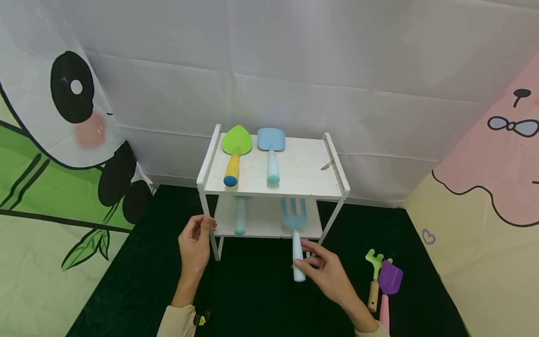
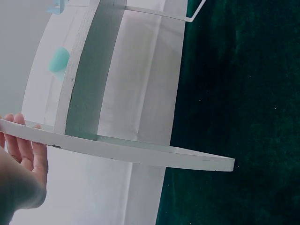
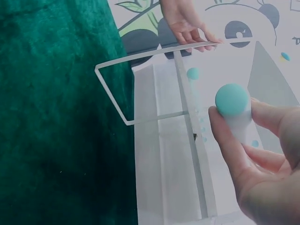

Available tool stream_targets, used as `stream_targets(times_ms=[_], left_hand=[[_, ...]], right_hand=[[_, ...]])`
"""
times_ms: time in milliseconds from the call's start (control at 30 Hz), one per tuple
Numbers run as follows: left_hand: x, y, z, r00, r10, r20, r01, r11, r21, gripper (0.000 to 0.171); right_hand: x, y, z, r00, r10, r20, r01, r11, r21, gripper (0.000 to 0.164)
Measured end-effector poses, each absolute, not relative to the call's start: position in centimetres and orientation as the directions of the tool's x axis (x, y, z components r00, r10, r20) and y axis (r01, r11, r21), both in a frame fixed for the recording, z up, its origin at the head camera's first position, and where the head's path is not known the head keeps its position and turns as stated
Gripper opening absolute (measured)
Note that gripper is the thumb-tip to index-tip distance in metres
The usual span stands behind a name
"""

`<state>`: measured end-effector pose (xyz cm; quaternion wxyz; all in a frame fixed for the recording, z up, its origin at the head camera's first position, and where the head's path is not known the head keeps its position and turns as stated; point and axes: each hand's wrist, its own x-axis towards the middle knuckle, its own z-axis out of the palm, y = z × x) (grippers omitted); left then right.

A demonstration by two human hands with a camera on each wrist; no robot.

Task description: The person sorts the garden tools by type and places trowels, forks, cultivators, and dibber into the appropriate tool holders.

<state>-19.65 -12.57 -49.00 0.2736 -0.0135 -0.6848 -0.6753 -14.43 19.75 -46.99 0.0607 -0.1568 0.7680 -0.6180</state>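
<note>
My right hand (image 1: 330, 276) pinches the pale blue handle of a toy garden fork (image 1: 294, 217), its tines pointing away over the lower shelf. In the right wrist view the fork's round turquoise handle end (image 3: 231, 99) faces the camera between thumb and fingers. At the near left post of a white two-tier rack (image 1: 290, 189), my left hand (image 1: 195, 243) holds the frame, fingers bent around it. Another pale blue handle (image 1: 240, 216) lies on the lower shelf; its far part is hidden beneath the top. On the upper shelf lie a green spade with a yellow handle (image 1: 233, 168) and a light blue shovel (image 1: 272, 154).
On the dark green cloth (image 1: 252, 299) at the right lie a green rake with a wooden handle (image 1: 373, 292) and a purple shovel with a pink handle (image 1: 390, 279). A white fabric wall (image 1: 379, 117) rises behind the rack, with printed cartoon panels on both sides.
</note>
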Motion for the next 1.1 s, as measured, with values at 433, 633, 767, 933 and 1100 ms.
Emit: stream_targets(times_ms=[433,633,767,933,1100], left_hand=[[-19.9,-12.6,-49.0,-0.841,-0.36,0.404,0.397,0.097,0.913,0.021],[-19.8,-12.6,-49.1,-0.851,-0.36,0.383,0.372,0.102,0.923,0.021],[-19.7,-12.6,-49.0,-0.86,-0.356,0.367,0.362,0.082,0.929,0.026],[-19.6,-12.6,-49.0,-0.861,-0.357,0.361,0.358,0.077,0.93,0.026],[-19.6,-12.5,-49.1,-0.864,-0.358,0.354,0.35,0.079,0.934,0.023]], right_hand=[[-17.0,18.2,-46.0,-0.946,-0.322,0.044,-0.103,0.168,-0.98,0.053],[-18.0,17.4,-45.8,-0.949,-0.313,0.027,-0.082,0.164,-0.983,0.053],[-18.8,16.8,-45.8,-0.953,-0.302,0.018,-0.076,0.183,-0.98,0.053],[-19.7,16.1,-45.8,-0.954,-0.299,0.011,-0.073,0.194,-0.978,0.052],[-20.3,15.6,-45.7,-0.959,-0.285,-0.007,-0.05,0.195,-0.98,0.053]])
